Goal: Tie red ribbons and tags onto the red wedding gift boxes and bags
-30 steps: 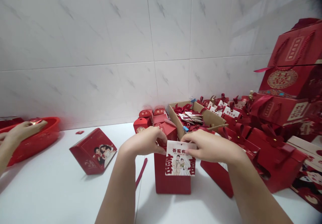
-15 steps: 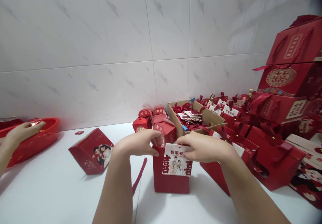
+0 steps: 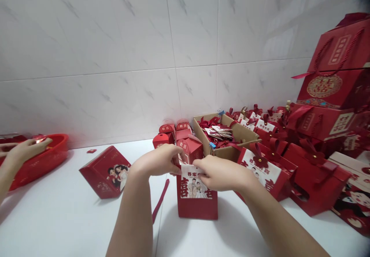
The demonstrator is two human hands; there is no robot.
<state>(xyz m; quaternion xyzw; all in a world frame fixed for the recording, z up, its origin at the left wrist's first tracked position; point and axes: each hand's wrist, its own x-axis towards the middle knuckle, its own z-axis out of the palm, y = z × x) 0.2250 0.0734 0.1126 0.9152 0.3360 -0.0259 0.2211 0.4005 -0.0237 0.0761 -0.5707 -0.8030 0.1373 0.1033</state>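
Note:
A red gift box (image 3: 198, 210) stands upright on the white table in front of me. Against its upper front lies a white card (image 3: 190, 185) printed with a bridal couple and red characters. My left hand (image 3: 164, 160) is closed at the box's top left corner, its thumb by the card's left edge. With thumb and fingers, my right hand (image 3: 222, 172) pinches the card's top right part, covering some of the print. The fingertips behind the box top are partly hidden. A dark red ribbon strip (image 3: 160, 202) lies left of the box.
A cardboard box (image 3: 245, 136) of ribbons and cards stands behind, beside small red boxes (image 3: 166, 133). Finished-looking gift boxes (image 3: 318, 176) and a tall stack (image 3: 332, 76) crowd the right. At left are a tilted red box (image 3: 108, 172), a red basin (image 3: 43, 168) and another person's hands (image 3: 29, 149).
The card has shifted slightly left across the box front. My right hand has moved left with it, uncovering more of the couple-printed box behind. My left hand has shifted only slightly.

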